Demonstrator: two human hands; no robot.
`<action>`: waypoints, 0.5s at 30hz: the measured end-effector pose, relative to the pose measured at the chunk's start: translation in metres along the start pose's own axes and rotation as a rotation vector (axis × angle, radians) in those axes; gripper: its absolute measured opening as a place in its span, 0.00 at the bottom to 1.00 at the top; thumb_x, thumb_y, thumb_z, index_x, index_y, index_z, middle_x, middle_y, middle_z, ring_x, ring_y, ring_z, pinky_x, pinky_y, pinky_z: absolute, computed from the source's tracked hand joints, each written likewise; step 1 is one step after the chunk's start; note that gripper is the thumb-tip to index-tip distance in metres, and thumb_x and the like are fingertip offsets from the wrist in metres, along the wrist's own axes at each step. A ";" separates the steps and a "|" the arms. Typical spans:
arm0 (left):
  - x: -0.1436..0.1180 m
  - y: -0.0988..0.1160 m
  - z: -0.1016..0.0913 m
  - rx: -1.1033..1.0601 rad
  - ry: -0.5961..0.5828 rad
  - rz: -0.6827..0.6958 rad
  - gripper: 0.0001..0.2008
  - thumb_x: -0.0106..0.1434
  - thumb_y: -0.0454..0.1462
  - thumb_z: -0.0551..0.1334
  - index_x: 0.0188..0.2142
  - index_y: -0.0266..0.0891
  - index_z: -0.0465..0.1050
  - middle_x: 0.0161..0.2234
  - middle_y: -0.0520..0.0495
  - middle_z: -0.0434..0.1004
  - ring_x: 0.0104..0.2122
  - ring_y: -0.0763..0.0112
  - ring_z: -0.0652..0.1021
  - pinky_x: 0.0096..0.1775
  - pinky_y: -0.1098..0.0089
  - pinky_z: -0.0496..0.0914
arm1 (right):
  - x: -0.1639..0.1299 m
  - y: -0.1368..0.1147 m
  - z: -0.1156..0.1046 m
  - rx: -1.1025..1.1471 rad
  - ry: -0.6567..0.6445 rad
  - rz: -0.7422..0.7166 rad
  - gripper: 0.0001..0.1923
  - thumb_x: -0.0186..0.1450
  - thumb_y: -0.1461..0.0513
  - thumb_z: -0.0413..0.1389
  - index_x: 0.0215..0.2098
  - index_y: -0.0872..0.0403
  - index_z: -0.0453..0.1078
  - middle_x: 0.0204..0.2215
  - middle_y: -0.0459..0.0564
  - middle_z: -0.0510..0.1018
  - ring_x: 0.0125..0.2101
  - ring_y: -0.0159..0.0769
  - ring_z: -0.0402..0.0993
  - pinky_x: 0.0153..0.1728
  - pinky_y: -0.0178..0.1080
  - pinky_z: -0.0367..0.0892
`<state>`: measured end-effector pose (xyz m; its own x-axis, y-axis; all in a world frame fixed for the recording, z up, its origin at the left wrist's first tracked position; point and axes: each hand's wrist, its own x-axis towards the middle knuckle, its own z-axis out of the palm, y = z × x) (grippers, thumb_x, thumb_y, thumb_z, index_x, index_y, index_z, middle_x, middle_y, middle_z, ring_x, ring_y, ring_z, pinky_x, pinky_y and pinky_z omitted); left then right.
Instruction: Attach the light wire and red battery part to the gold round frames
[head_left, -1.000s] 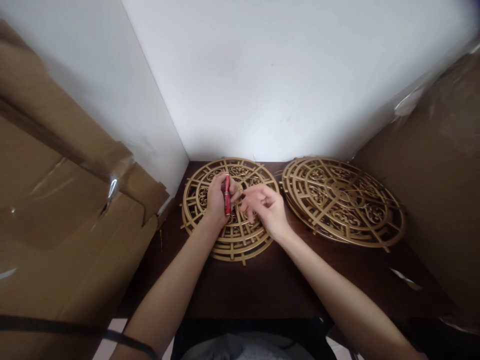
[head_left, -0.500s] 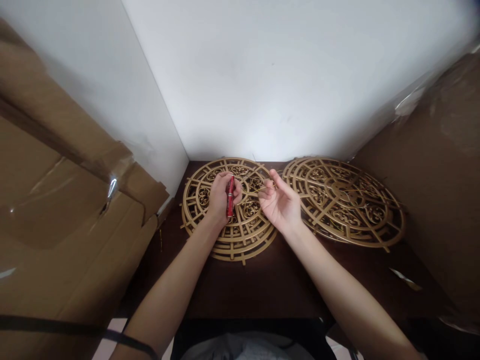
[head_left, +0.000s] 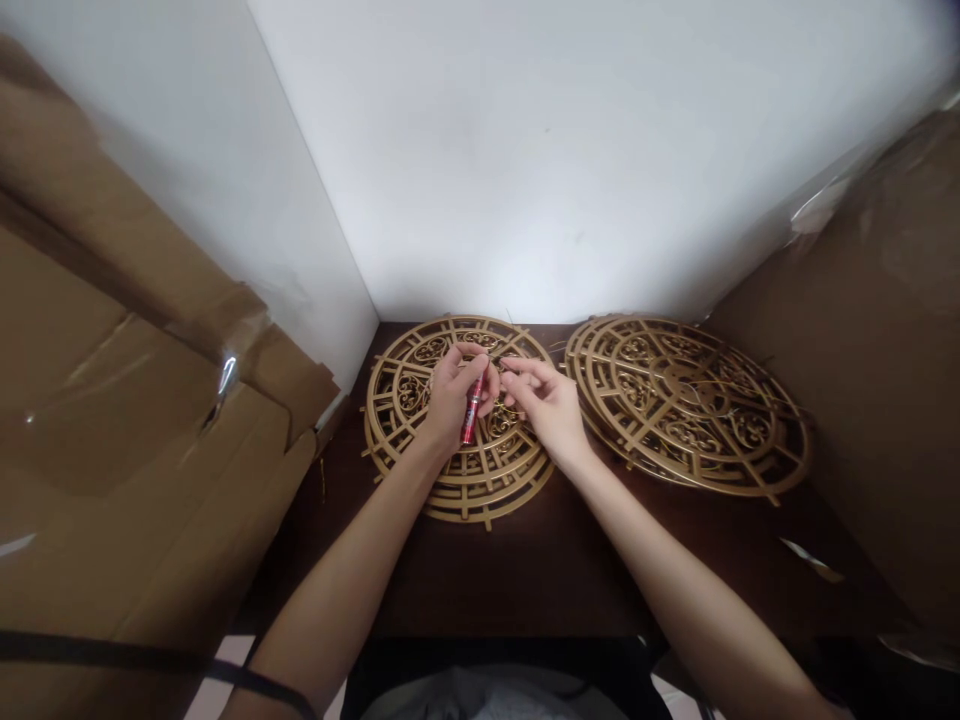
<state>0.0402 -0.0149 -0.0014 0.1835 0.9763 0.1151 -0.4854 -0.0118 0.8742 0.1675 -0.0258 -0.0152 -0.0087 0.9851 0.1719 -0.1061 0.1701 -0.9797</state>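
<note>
In my left hand (head_left: 451, 396) is a slim, shiny red pen-like tube (head_left: 472, 410), held slanting under the thumb with its lower end sticking out. My right hand (head_left: 550, 402) is closed in a pinch beside the left fingertips. A thin gold thread (head_left: 513, 402) shows by its fingers; where its ends lie is hidden. Both hands are above the left stack of round gold openwork panels (head_left: 487, 508), which have scroll patterns and short spokes at the rim. Fingers cover part of the top panel's centre.
A second stack of gold round panels (head_left: 739, 488) lies to the right on the dark table (head_left: 540, 570). Near the right edge rests a small pale blade-like piece (head_left: 811, 560). Cardboard (head_left: 150, 420) flanks the left side, more cardboard (head_left: 862, 350) the right. A white wall (head_left: 525, 180) stands behind.
My right hand has come left and turned from an opened palm with the thread to a pinch beside my left hand. The red tube has shifted slightly right and tilted.
</note>
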 end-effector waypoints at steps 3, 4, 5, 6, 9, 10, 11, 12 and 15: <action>0.000 0.001 0.000 -0.009 -0.010 -0.004 0.11 0.57 0.40 0.62 0.35 0.40 0.61 0.18 0.56 0.68 0.14 0.80 0.63 0.15 0.80 0.57 | -0.002 -0.001 -0.001 -0.172 0.013 -0.098 0.12 0.60 0.55 0.58 0.33 0.56 0.72 0.17 0.40 0.68 0.18 0.26 0.60 0.21 0.31 0.56; -0.001 0.001 0.000 -0.012 -0.011 -0.005 0.11 0.57 0.40 0.62 0.35 0.40 0.61 0.18 0.55 0.68 0.14 0.80 0.63 0.15 0.80 0.56 | -0.003 -0.002 -0.001 -0.211 0.017 -0.119 0.12 0.61 0.54 0.57 0.31 0.56 0.72 0.16 0.40 0.66 0.18 0.26 0.59 0.21 0.32 0.55; -0.001 0.001 0.000 -0.014 -0.010 -0.006 0.11 0.57 0.40 0.62 0.35 0.40 0.61 0.18 0.55 0.68 0.14 0.79 0.64 0.15 0.80 0.56 | -0.004 -0.003 -0.002 -0.239 0.020 -0.131 0.13 0.62 0.54 0.57 0.29 0.56 0.71 0.16 0.40 0.64 0.18 0.25 0.57 0.21 0.32 0.53; -0.001 0.002 0.001 -0.017 -0.008 -0.007 0.11 0.57 0.40 0.63 0.36 0.40 0.61 0.18 0.55 0.68 0.14 0.79 0.64 0.15 0.80 0.56 | -0.004 -0.003 -0.002 -0.256 0.020 -0.137 0.14 0.62 0.53 0.56 0.27 0.56 0.70 0.15 0.39 0.62 0.17 0.25 0.55 0.21 0.32 0.52; -0.001 0.002 0.000 -0.020 -0.003 -0.010 0.12 0.57 0.39 0.63 0.36 0.40 0.61 0.19 0.54 0.70 0.15 0.79 0.64 0.16 0.79 0.57 | -0.004 -0.004 -0.002 -0.226 0.006 -0.126 0.19 0.62 0.51 0.55 0.21 0.56 0.66 0.13 0.38 0.55 0.17 0.24 0.50 0.19 0.32 0.47; -0.001 0.001 0.000 -0.017 -0.003 -0.011 0.11 0.57 0.39 0.63 0.36 0.40 0.61 0.20 0.53 0.71 0.15 0.79 0.64 0.16 0.79 0.58 | -0.003 -0.004 -0.002 -0.179 -0.012 -0.105 0.21 0.63 0.50 0.55 0.20 0.56 0.64 0.13 0.38 0.55 0.16 0.23 0.49 0.18 0.31 0.46; -0.001 0.001 0.000 -0.011 -0.006 -0.012 0.11 0.57 0.39 0.63 0.36 0.39 0.62 0.21 0.52 0.71 0.16 0.79 0.65 0.16 0.79 0.58 | -0.003 -0.004 -0.002 -0.115 -0.032 -0.075 0.22 0.62 0.49 0.54 0.19 0.55 0.63 0.12 0.37 0.55 0.15 0.23 0.48 0.17 0.31 0.45; 0.000 0.000 -0.001 -0.003 -0.010 -0.013 0.11 0.57 0.39 0.62 0.36 0.39 0.62 0.22 0.52 0.72 0.16 0.79 0.65 0.16 0.79 0.58 | -0.002 -0.004 -0.002 -0.039 -0.052 -0.039 0.23 0.62 0.48 0.54 0.19 0.55 0.62 0.11 0.37 0.55 0.14 0.22 0.48 0.16 0.31 0.44; 0.000 -0.001 -0.001 0.019 -0.020 -0.003 0.12 0.58 0.40 0.62 0.38 0.38 0.63 0.25 0.50 0.75 0.15 0.79 0.67 0.14 0.79 0.58 | -0.001 -0.005 -0.002 0.171 -0.095 0.058 0.24 0.61 0.47 0.55 0.18 0.55 0.60 0.10 0.37 0.56 0.11 0.21 0.46 0.13 0.29 0.42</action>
<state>0.0395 -0.0144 -0.0030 0.2023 0.9717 0.1219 -0.4689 -0.0131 0.8832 0.1699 -0.0275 -0.0107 -0.1126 0.9847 0.1328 -0.2702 0.0983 -0.9578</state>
